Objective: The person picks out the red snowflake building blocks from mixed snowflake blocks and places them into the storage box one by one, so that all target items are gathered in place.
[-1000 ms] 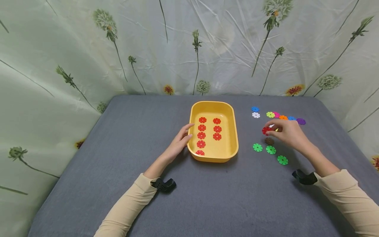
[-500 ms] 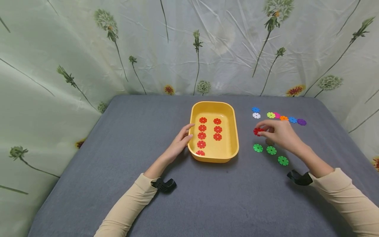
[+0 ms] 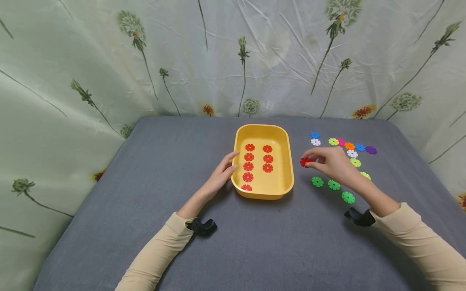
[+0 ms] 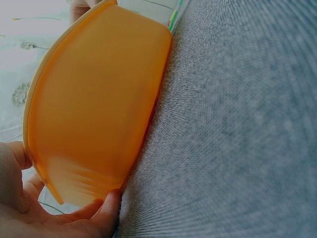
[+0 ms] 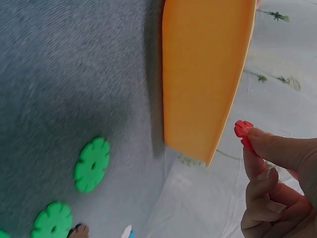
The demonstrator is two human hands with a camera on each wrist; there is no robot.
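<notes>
A yellow plastic tub (image 3: 279,178) stands mid-table, with several red notched discs (image 3: 267,159) laid in two columns on its floor. My left hand (image 3: 219,173) holds the tub's left side, fingertips over the rim; in the left wrist view other fingers lie against its outer wall (image 4: 99,99). Between thumb and fingers, my right hand (image 3: 335,161) pinches a red notched disc (image 3: 305,162), just right of the tub and above the table. In the right wrist view that red disc (image 5: 243,129) is partly covered by the thumb.
Right of the tub lie green discs (image 3: 317,182), a white disc (image 3: 315,142) beside a blue disc (image 3: 314,135), and a row with orange (image 3: 349,146) and purple discs (image 3: 371,150). A brown disc (image 5: 79,231) shows in the right wrist view. A flowered cloth (image 3: 204,60) hangs behind.
My right hand has moved left toward the tub with the red disc, uncovering white and yellow discs behind it. My left hand and the tub have stayed in place.
</notes>
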